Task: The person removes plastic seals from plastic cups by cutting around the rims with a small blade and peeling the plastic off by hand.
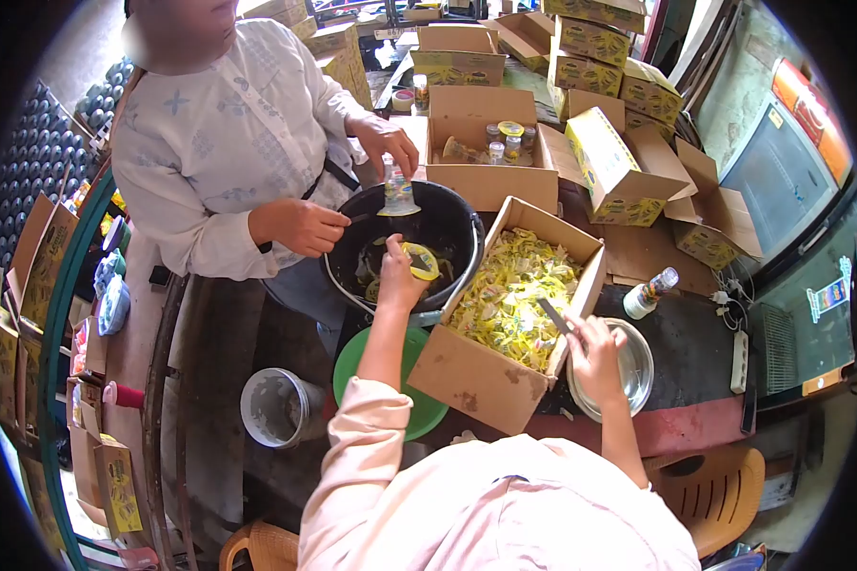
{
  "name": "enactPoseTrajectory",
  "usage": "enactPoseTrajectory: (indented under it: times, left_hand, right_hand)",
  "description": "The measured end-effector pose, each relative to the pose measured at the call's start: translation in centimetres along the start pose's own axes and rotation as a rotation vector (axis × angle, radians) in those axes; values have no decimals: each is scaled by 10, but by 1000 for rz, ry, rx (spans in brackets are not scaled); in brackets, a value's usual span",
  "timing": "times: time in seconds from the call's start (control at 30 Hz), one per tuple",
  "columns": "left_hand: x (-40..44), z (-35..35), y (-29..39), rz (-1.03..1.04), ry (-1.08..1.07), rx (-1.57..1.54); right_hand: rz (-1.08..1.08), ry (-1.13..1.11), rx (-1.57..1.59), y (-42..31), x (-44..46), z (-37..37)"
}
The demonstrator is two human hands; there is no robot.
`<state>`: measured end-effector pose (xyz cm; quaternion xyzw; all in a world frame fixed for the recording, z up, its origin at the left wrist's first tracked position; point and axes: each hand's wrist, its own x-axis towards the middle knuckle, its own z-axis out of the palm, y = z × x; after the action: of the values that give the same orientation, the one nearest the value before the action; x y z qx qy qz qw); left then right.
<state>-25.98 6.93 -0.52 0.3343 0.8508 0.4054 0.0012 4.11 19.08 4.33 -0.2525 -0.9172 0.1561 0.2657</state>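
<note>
Forward over the bucket (448,211), the left hand (399,274) grips a yellow-rimmed cup (422,264) while the right hand (594,352) clasps a blade (553,315) aslant.

The scraps (519,300) are yellow and white; the cup (422,262), yellow; the bucket (452,214), black; the basin (428,411), green. The co-worker's shirt (205,157) is white with blue-grey flowers.
</note>
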Motion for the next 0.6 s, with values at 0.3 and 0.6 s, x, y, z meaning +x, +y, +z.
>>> enactPoseTrajectory:
  times: [0.3,0.6]
  left_hand:
    - [16,32,-10,320,65,1008]
    - [35,41,-12,183,-318,1310]
  right_hand:
    - [270,-18,124,37,-90,-25]
    - [292,16,192,50,-131,-44]
